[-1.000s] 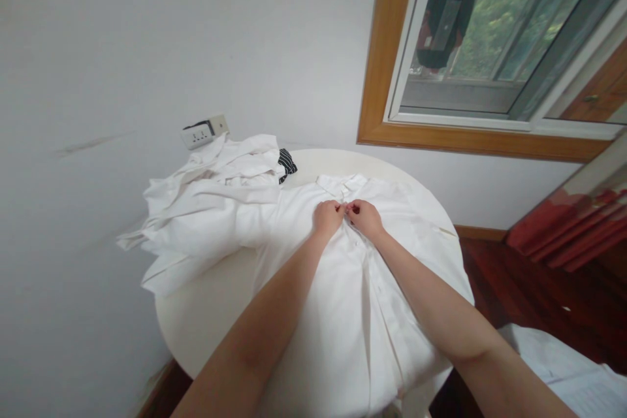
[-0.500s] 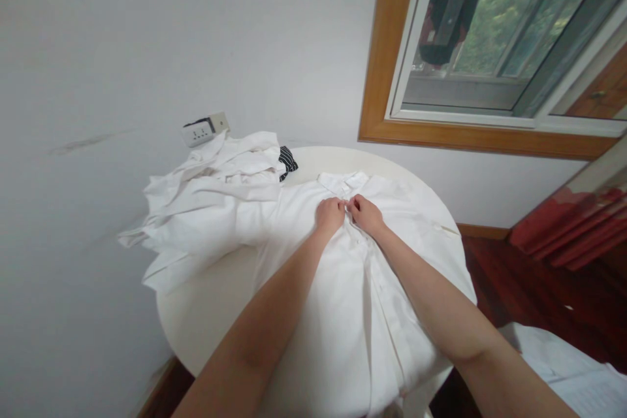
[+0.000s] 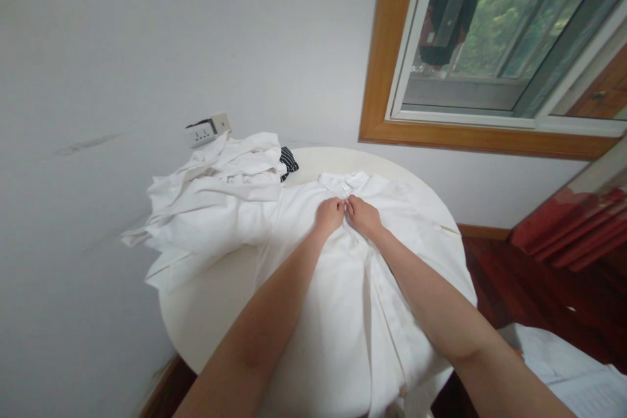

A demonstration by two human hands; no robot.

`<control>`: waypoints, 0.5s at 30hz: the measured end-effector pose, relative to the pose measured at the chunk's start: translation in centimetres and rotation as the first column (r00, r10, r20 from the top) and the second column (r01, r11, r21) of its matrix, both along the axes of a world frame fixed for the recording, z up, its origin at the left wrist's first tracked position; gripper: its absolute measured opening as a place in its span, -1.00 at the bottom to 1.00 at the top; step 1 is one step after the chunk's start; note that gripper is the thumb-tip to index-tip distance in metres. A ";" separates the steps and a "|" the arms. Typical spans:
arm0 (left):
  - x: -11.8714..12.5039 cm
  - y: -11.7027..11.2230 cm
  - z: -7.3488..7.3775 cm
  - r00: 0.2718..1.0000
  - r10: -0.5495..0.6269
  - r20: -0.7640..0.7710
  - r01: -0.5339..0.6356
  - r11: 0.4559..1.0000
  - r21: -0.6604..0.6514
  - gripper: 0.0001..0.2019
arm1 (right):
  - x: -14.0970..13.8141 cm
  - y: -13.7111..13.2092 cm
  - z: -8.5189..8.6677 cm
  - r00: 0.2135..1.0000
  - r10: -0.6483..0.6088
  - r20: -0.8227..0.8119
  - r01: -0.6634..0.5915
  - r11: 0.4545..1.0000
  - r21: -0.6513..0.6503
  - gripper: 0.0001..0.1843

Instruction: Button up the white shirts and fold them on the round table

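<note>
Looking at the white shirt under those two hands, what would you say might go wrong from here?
The left hand and right hand meet just below the collar, so the front edges of the white shirt might end up misaligned. Its side appears to meet the pile of white clothes, so a tug could drag that along. The pile also overhangs the table, so some might slip off.

Passage lay open over the bare table [image 3: 206,317] left of the forearms [image 3: 272,304] and along the far rim. Heaped white clothes [image 3: 210,206] and the wall [image 3: 122,46] blocked the far left; the left hand [image 3: 331,215] and right hand [image 3: 363,214] left scarcely any gap.
</note>
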State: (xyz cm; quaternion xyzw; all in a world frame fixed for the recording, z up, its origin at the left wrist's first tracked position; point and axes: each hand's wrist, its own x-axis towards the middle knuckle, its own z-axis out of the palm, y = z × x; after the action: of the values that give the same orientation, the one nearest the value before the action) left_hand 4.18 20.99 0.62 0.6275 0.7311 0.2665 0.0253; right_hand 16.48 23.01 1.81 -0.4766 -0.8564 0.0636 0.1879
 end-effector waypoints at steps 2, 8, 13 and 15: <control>0.0 0.0 -0.1 1.000 -0.005 -0.012 0.005 1.000 0.010 -0.70 | 0.1 0.4 -0.2 0.999 0.011 -0.039 -0.011 1.000 -0.011 -0.69; 0.3 -0.1 -0.4 0.998 -0.011 -0.056 0.015 0.997 0.079 -0.70 | 0.4 1.8 -0.7 0.987 -0.005 -0.162 -0.010 0.996 -0.094 -0.67; 0.1 -0.1 -0.3 0.998 -0.064 -0.019 0.065 0.995 0.074 -0.70 | 0.5 2.5 -0.8 0.973 -0.013 -0.232 -0.020 0.990 -0.141 -0.60; 0.0 -0.1 -0.2 0.997 -0.078 0.003 0.078 0.995 0.069 -0.72 | 0.5 2.5 -0.9 0.968 -0.016 -0.252 -0.024 0.988 -0.154 -0.57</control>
State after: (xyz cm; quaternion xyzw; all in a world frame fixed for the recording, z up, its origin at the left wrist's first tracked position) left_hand 4.21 20.90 0.46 0.6552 0.6965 0.2921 0.0163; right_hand 17.00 25.52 0.93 -0.4761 -0.8189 0.1909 0.2575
